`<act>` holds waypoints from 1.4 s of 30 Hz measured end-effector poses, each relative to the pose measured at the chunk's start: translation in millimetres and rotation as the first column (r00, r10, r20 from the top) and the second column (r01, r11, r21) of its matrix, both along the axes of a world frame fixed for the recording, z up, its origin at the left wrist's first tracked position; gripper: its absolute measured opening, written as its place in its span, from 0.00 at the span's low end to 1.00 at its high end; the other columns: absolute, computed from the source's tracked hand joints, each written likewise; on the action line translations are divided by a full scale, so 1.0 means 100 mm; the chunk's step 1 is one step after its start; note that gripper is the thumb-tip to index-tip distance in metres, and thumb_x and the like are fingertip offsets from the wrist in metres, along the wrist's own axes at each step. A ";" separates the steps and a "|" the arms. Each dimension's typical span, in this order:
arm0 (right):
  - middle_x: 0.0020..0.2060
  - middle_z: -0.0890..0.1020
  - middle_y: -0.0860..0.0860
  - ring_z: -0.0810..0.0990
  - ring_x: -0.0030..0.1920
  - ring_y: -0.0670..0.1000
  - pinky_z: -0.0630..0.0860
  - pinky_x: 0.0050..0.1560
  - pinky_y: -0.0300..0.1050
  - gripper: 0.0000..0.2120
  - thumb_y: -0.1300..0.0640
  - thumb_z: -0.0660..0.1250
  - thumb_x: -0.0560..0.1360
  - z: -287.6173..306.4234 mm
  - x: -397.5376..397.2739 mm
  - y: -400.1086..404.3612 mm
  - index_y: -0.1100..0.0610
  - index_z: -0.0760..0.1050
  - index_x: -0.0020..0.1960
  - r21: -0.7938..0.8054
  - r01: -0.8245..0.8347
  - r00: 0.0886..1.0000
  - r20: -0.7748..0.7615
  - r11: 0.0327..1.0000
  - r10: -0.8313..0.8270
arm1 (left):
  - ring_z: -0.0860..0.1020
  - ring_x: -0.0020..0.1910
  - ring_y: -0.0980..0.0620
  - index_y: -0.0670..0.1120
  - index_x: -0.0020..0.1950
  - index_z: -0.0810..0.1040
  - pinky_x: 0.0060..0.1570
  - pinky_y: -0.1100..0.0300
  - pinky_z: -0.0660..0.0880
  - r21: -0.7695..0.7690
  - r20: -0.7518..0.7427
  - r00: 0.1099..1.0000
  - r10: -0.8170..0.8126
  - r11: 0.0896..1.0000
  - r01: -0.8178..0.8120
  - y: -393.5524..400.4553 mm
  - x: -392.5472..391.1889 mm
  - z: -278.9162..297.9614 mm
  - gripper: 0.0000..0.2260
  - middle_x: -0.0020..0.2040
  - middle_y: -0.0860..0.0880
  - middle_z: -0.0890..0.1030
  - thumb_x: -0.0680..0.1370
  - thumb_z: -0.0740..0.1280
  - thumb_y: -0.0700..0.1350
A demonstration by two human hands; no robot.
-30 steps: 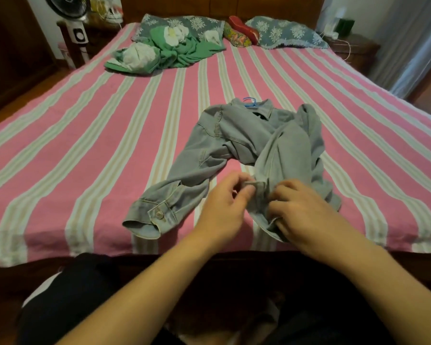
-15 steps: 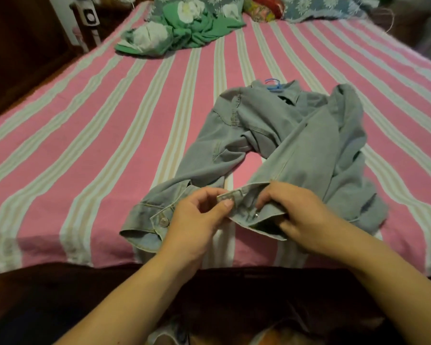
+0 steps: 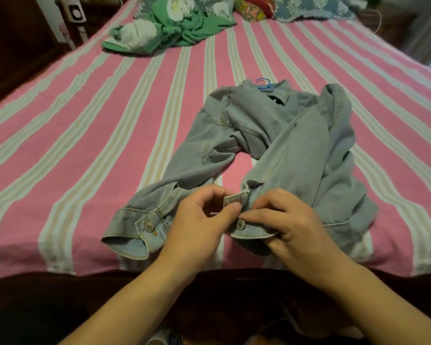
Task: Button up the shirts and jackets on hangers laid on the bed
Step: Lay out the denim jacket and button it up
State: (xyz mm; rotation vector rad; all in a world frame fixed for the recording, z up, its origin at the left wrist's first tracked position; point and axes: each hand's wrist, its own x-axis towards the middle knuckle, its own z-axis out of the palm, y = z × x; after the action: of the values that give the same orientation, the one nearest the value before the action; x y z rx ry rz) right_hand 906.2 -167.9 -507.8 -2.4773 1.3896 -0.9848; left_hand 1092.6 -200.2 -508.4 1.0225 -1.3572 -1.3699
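Far left, beyond the striped bed [image 3: 85,135]: a white fan stand [image 3: 75,18] at the bed's corner, out of play. Green garment [image 3: 169,31] heaped near the pillows, well apart from my work.

Denim jacket [image 3: 279,135] lies mid-bed toward the near edge, rumpled, collar away from me, blue hanger hook [image 3: 263,83] poking out at the neck. Front panels look bunched and, as far as I can tell, not yet fastened.

Near-left sleeve cuff [image 3: 137,230] rests flat at the bed edge, its metal button [image 3: 149,225] showing; looks done up.

Left hand [image 3: 199,227]: grip pressed together, thumb and forefinger pinching the free tab end of the other cuff [image 3: 249,220], which is lifted just off the bedcover. A pale thread or tag sticks out beside my thumb; too small to tell which.

Right hand [image 3: 291,227]: grip pressed together on the same cuff, fingers on top, thumb hidden under the cloth. Cuff's button [image 3: 240,224] sits bare just below my fingertips, touching neither tab nor hole yet.

Step in hand, by my reckoning: fastening this second cuff. Next move calls for drawing the tab across over the button, finding the hole by feel, and pushing the button through while the right hand keeps the band taut. Front placket comes after.
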 end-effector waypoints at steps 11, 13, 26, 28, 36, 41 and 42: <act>0.50 0.77 0.49 0.77 0.51 0.49 0.75 0.51 0.44 0.08 0.62 0.68 0.75 0.08 0.03 0.02 0.56 0.82 0.52 0.015 0.019 1.000 0.008 1.000 -0.019 | 0.81 0.40 0.56 0.44 0.48 0.85 0.44 0.64 0.77 -0.042 0.079 0.985 -0.155 0.986 0.159 -0.04 0.06 0.06 0.06 0.40 0.50 0.85 0.78 0.70 0.34; 0.53 0.75 0.48 0.77 0.48 0.47 0.76 0.47 0.44 0.07 0.60 0.67 0.76 0.09 0.04 0.04 0.55 0.82 0.52 0.025 0.015 0.998 0.060 1.000 -0.017 | 0.80 0.41 0.56 0.45 0.47 0.85 0.45 0.62 0.76 -0.044 0.124 0.974 -0.190 0.979 0.197 -0.05 0.09 0.06 0.06 0.40 0.50 0.84 0.78 0.70 0.35; 0.51 0.82 0.47 0.81 0.53 0.46 0.78 0.51 0.47 0.07 0.67 0.71 0.72 0.08 0.02 0.01 0.58 0.78 0.49 0.044 -0.019 0.990 0.141 0.999 0.012 | 0.78 0.45 0.47 0.48 0.47 0.85 0.50 0.54 0.75 0.220 -0.072 0.907 -0.415 0.880 0.421 -0.16 0.19 0.05 0.06 0.44 0.44 0.82 0.72 0.74 0.40; 0.51 0.82 0.47 0.81 0.52 0.46 0.77 0.51 0.44 0.04 0.63 0.67 0.73 0.08 0.03 0.02 0.59 0.77 0.48 0.029 0.000 0.985 0.174 1.000 -0.005 | 0.78 0.42 0.50 0.50 0.45 0.84 0.46 0.58 0.76 0.171 -0.034 0.903 -0.429 0.888 0.428 -0.16 0.19 0.08 0.07 0.42 0.47 0.81 0.72 0.75 0.39; 0.46 0.83 0.46 0.81 0.46 0.43 0.75 0.46 0.34 0.11 0.70 0.70 0.70 0.01 0.07 0.04 0.56 0.75 0.46 0.067 0.130 0.945 0.293 0.989 -0.144 | 0.79 0.40 0.55 0.44 0.43 0.85 0.41 0.67 0.71 -0.461 0.360 0.931 -0.052 0.858 0.227 -0.06 0.13 0.07 0.02 0.39 0.55 0.78 0.71 0.75 0.39; 0.50 0.81 0.46 0.80 0.52 0.42 0.72 0.56 0.32 0.18 0.68 0.68 0.71 0.12 0.07 0.02 0.56 0.80 0.58 0.069 0.086 0.981 0.171 0.994 -0.097 | 0.78 0.44 0.54 0.40 0.47 0.83 0.47 0.66 0.72 -0.696 0.479 0.870 0.116 0.654 0.296 -0.06 0.16 0.08 0.01 0.44 0.50 0.81 0.77 0.73 0.36; 0.51 0.81 0.47 0.79 0.54 0.43 0.72 0.57 0.33 0.18 0.69 0.68 0.71 0.14 0.06 0.01 0.56 0.81 0.59 0.067 0.053 0.988 0.139 0.996 -0.062 | 0.79 0.45 0.50 0.38 0.48 0.83 0.48 0.63 0.74 -0.767 0.487 0.853 0.187 0.559 0.315 -0.04 0.15 0.06 0.01 0.45 0.47 0.82 0.78 0.72 0.35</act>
State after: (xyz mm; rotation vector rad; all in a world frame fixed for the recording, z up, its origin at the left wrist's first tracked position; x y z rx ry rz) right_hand 912.7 -166.7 -493.3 -2.2868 1.4312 -1.0869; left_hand 1107.8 -204.1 -502.0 0.6593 -2.1722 -0.2929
